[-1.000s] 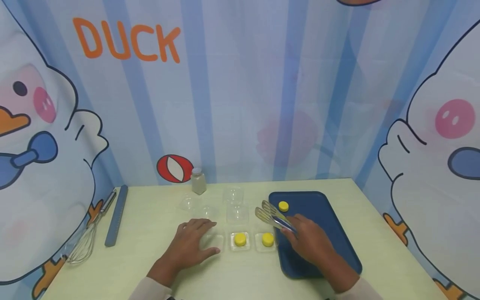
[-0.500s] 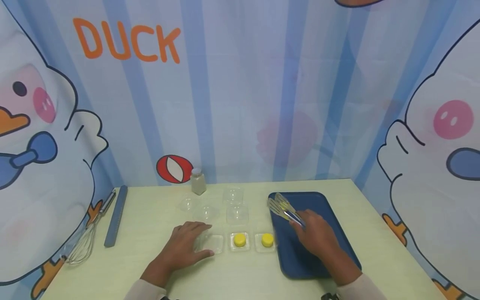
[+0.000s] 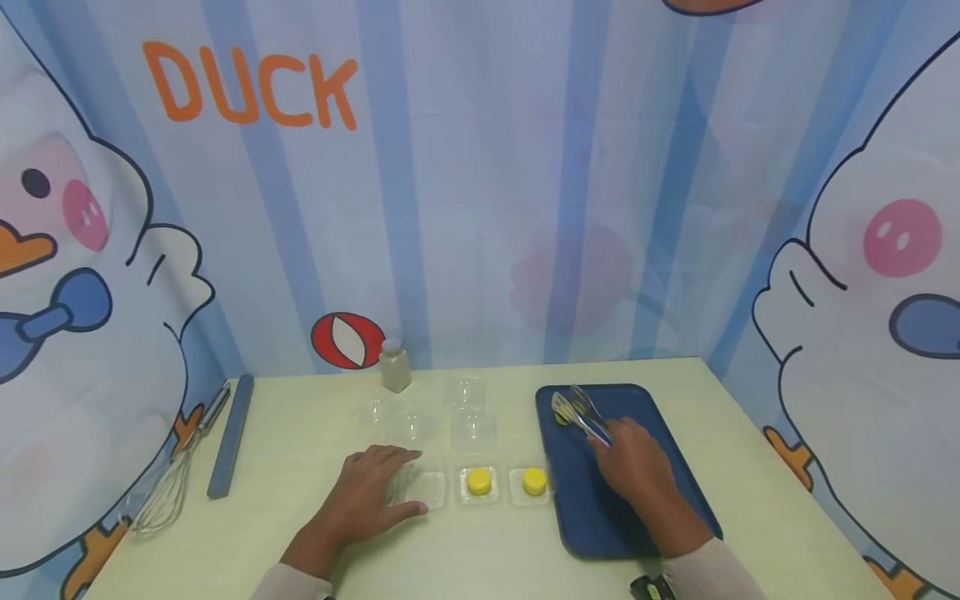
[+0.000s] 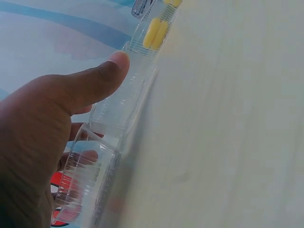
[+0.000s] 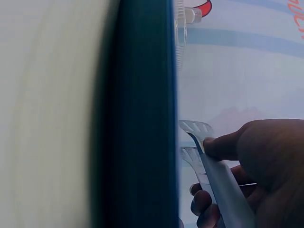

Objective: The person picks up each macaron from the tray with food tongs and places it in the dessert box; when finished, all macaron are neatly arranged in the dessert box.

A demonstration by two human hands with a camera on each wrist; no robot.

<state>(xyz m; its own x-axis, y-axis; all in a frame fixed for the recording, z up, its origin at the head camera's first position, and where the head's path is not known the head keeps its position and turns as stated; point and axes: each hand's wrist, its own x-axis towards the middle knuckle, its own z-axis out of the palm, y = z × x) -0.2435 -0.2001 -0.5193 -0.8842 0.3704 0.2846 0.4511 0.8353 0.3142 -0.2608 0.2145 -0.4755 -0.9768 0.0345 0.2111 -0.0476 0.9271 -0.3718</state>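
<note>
My right hand [image 3: 636, 467] grips metal serving tongs [image 3: 596, 427] over the far left part of a dark blue tray [image 3: 626, 525]. The tong heads straddle a yellow macaron [image 3: 560, 419], which they partly hide. In the right wrist view the thumb and fingers squeeze the tongs [image 5: 221, 183] from both sides. My left hand [image 3: 363, 492] lies with thumb and fingers spread beside a clear plastic box base [image 3: 429, 490] that holds nothing. Two more macarons sit in clear bases to its right, the middle macaron [image 3: 479, 481] and the right macaron [image 3: 534, 480].
Clear lids, among them a domed lid [image 3: 411, 427] and a square lid [image 3: 473, 428], lie behind the bases. A small capped bottle [image 3: 394, 367] stands at the back edge. At far left are a whisk [image 3: 167, 492] and a blue-grey bar [image 3: 231, 437].
My right hand has carried the tongs rightward from above the table's middle to over the tray, then down around the macaron there. My left hand has shifted slightly left.
</note>
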